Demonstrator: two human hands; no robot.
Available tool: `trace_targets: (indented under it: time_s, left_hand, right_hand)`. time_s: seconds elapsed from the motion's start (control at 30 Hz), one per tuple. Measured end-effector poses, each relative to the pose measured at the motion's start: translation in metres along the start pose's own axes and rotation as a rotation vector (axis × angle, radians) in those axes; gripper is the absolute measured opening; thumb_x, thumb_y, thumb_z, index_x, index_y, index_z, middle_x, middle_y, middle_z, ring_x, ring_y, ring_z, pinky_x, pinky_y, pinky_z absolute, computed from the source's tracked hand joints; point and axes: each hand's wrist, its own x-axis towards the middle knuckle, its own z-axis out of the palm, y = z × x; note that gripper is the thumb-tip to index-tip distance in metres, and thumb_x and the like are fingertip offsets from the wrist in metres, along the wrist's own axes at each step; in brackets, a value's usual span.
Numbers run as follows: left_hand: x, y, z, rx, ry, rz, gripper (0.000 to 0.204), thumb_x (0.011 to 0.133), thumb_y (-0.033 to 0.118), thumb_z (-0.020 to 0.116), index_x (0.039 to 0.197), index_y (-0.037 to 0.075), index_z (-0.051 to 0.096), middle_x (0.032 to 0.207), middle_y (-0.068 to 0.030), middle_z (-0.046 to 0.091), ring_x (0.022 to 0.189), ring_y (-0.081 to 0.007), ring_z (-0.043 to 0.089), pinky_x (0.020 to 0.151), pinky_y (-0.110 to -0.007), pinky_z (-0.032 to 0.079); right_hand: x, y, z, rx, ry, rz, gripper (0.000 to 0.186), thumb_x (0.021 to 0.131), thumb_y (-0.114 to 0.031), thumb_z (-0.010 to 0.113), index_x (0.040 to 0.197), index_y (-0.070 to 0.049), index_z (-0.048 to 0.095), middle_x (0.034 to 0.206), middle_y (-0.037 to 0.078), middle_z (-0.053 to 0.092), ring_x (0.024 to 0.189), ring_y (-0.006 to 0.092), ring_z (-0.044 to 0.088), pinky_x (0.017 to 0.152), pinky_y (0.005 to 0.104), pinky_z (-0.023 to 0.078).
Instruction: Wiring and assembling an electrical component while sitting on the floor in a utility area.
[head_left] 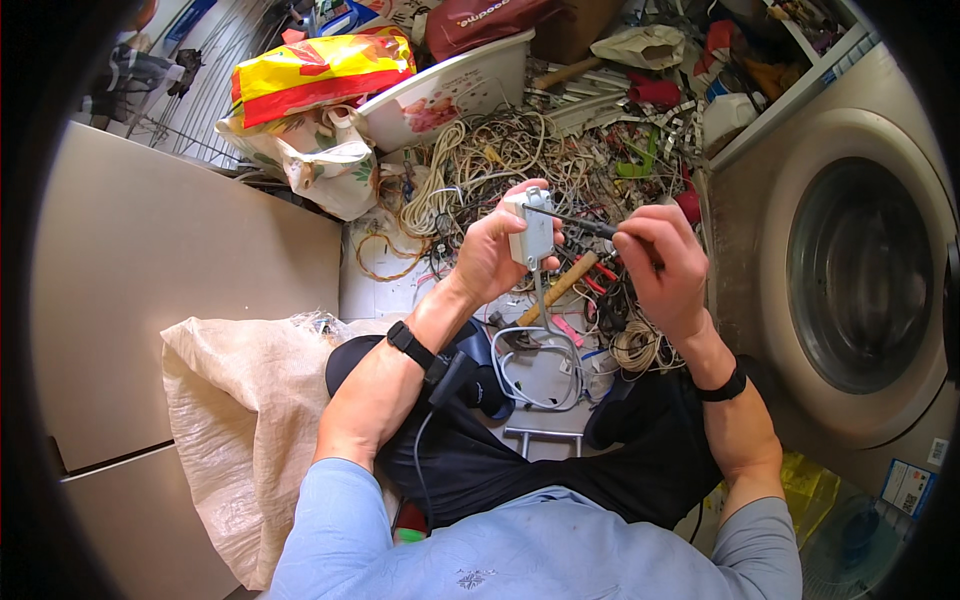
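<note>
My left hand (485,250) grips a small white-grey plastic box (538,238), held up in front of me at the middle of the view. A grey cable (541,290) runs down from the box's lower end to a loose coil (576,385) between my feet. Closed around the dark handle of a screwdriver (572,219) is my right hand (668,262). The screwdriver's thin shaft points left, and its tip meets the upper part of the box. Whether it sits in a screw is too small to tell.
Beyond my hands lies a heap of tangled cables (480,170), with a wooden handle (565,285) and red-handled pliers (597,277) nearer. A washing machine (745,250) stands right, a beige cabinet (190,280) left. A woven sack (240,430) lies beside my left leg; a white tub (450,95) stands behind.
</note>
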Motion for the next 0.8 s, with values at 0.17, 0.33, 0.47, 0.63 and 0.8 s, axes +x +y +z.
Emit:
trace_targets:
  time_s: [0.17,0.33,0.47,0.63,0.8]
  left_hand:
    - [0.007,-0.006,-0.005,0.455,0.163,0.153,0.058,0.084,0.005,0.061,0.140,0.014,0.046,0.107,-0.0083,0.061,0.091,-0.0185,0.064,0.067,-0.033,0.059]
    - [0.010,-0.008,-0.010,0.546,0.231,0.210,0.051,0.088,0.007,0.070,0.135,0.013,0.052,0.097,-0.0012,0.063,0.082,-0.0086,0.062,0.058,-0.023,0.055]
    - [0.012,-0.009,-0.002,0.724,0.357,0.216,0.040,0.094,0.021,0.076,0.128,0.013,0.057,0.082,0.0042,0.060,0.066,-0.0048,0.057,0.050,-0.021,0.048]
    - [0.014,-0.011,0.007,0.881,0.523,0.245,0.036,0.095,0.027,0.078,0.122,0.009,0.064,0.075,0.0062,0.058,0.057,-0.0031,0.050,0.047,-0.022,0.040]
    - [0.015,-0.007,0.000,0.940,0.545,0.292,0.038,0.094,0.026,0.079,0.123,0.006,0.065,0.079,0.0057,0.062,0.063,-0.0031,0.052,0.054,-0.023,0.042]
  right_hand:
    - [-0.002,-0.015,0.002,-0.113,-0.085,-0.167,0.020,0.083,0.003,0.077,0.100,0.000,0.068,0.095,0.014,0.066,0.078,0.0299,0.068,0.066,0.0363,0.055]
    - [-0.017,-0.012,0.010,0.052,-0.180,0.079,0.018,0.093,0.001,0.071,0.112,0.002,0.070,0.098,0.013,0.066,0.075,0.0217,0.066,0.066,0.0311,0.054]
    - [-0.018,-0.011,0.006,0.200,-0.288,0.462,0.020,0.095,-0.002,0.069,0.115,0.001,0.071,0.095,0.011,0.067,0.071,0.0221,0.066,0.066,0.0302,0.054]
    - [-0.027,-0.008,0.011,-0.125,-0.291,-0.029,0.030,0.091,0.002,0.069,0.121,-0.001,0.069,0.093,0.013,0.065,0.069,0.0285,0.068,0.060,0.0341,0.055]
    - [-0.020,0.002,0.011,-0.240,-0.372,-0.158,0.032,0.089,0.001,0.070,0.121,-0.001,0.069,0.094,0.013,0.064,0.069,0.0285,0.067,0.060,0.0351,0.056]
